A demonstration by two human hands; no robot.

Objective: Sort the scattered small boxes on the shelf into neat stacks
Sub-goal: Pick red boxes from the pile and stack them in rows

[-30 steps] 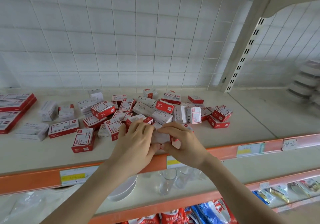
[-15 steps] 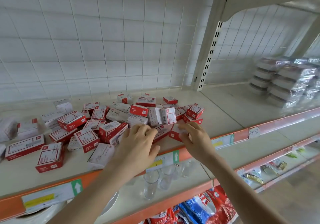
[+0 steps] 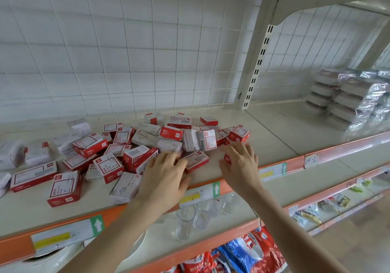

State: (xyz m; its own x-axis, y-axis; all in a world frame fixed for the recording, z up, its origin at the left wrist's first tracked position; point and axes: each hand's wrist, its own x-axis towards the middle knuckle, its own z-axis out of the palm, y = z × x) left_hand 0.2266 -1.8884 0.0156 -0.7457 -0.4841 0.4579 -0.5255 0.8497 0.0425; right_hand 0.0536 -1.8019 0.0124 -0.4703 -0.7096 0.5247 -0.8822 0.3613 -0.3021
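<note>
Many small red-and-white boxes [image 3: 135,146] lie in a loose pile on the cream shelf [image 3: 272,137], some flat, some on edge. My left hand [image 3: 164,177] rests open at the pile's front, its fingertips touching a flat red box [image 3: 197,161]. A white box [image 3: 124,186] lies just left of that wrist. My right hand [image 3: 240,165] is cupped over a small red box [image 3: 227,158] at the pile's right front corner, thumb on its left side; most of that box is hidden.
The shelf has an orange front rail [image 3: 295,164] with price labels. Foil-wrapped stacks [image 3: 348,99] stand at the far right, beyond a slotted upright [image 3: 257,66]. Drinking glasses [image 3: 185,220] and packets [image 3: 251,251] sit on lower shelves. Bare shelf lies right of the pile.
Both hands let go of the white box they held together; it now lies at the left. My right hand moved right onto the small red box. The view swung right.
</note>
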